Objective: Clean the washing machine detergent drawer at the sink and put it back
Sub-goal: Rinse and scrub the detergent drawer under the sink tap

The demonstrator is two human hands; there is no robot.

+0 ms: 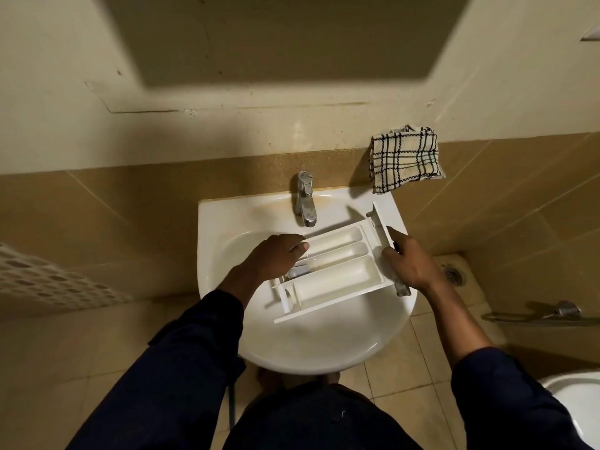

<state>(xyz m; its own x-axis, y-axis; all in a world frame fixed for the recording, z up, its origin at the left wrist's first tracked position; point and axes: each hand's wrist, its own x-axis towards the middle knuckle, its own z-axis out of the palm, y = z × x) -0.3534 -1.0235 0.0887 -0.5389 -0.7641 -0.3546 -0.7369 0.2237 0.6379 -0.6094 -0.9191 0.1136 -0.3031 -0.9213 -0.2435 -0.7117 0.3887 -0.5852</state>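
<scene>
Spanning the sink point(220, 222) basin below the tap point(305, 199), detergent drawer point(337, 271) is held compartments-up, presumably for rinsing; left hand point(276, 258) curls fingers over its rear end; right hand point(406, 264) fingers grasp its front end, steadying it.

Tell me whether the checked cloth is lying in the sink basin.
No, the checked cloth sits on the ledge behind the sink.

drawer point(331, 271) across sink point(227, 319), tap point(305, 199) behind it, cloth point(404, 159) behind-right on ledge
</scene>
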